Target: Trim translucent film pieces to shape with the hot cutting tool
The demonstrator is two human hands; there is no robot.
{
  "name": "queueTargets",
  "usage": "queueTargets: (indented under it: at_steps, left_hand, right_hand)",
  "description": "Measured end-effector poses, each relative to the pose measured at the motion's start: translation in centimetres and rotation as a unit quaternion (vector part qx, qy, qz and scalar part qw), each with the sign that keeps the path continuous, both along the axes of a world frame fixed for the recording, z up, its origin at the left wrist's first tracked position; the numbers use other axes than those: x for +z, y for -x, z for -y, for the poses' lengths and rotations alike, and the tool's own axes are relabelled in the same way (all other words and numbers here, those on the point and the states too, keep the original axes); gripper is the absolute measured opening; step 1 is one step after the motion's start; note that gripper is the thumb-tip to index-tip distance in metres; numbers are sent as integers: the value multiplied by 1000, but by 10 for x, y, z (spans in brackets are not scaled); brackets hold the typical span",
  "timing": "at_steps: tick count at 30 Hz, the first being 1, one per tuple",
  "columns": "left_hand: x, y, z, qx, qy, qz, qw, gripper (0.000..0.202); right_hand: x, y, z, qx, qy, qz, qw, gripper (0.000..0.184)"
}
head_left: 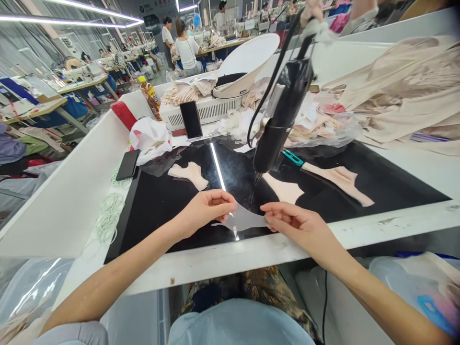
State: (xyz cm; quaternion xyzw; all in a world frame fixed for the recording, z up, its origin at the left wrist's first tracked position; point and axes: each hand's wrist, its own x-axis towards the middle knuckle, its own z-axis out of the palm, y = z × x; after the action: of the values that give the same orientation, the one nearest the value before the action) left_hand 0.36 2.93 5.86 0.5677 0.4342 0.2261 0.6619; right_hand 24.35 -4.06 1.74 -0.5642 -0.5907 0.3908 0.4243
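My left hand [206, 208] and my right hand [293, 221] each pinch one end of a thin translucent film piece [244, 219] and hold it just above the glossy black work surface [161, 201] near its front edge. A black hanging tool [283, 110] on a cable points its tip down right behind the film. Beige fabric cut pieces lie on the black surface: one [189, 173] at the left, one [283, 188] just behind my right hand, and a longer one [339, 179] at the right.
Two phones are on the table, one flat [127, 164] at the left and one propped upright [190, 120]. A white plastic bag [149, 136], a teal cutter [293, 157], heaps of beige fabric [402, 91], and a white machine [244, 64] fill the back. Other workers stand far behind.
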Motion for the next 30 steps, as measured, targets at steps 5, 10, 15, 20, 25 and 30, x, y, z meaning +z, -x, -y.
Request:
queueTargets:
  at_steps: [5,10,15,20,25,30]
  left_hand:
    - [-3,17,2,8,-19,-38,999,26]
    - [-20,22,-6,-22,-128,-140,982,15]
    - [-25,18,-11,-37,-274,-224,935,12]
    - [-23,10,-14,-43,-310,-282,907,13]
    - [-28,9,-16,-25,-325,-308,894,15]
    - [-34,16,-12,1,-375,-314,872,18]
  right_hand:
    - [-4,12,-2,42,38,58,997,22]
    - [-10,25,0,39,-55,220,973,14]
    - [-18,29,2,45,-124,319,938,15]
    - [-28,28,-1,39,-181,381,906,16]
    - [-32,27,-5,30,-246,409,878,15]
    - [-32,26,-3,36,-267,418,867,16]
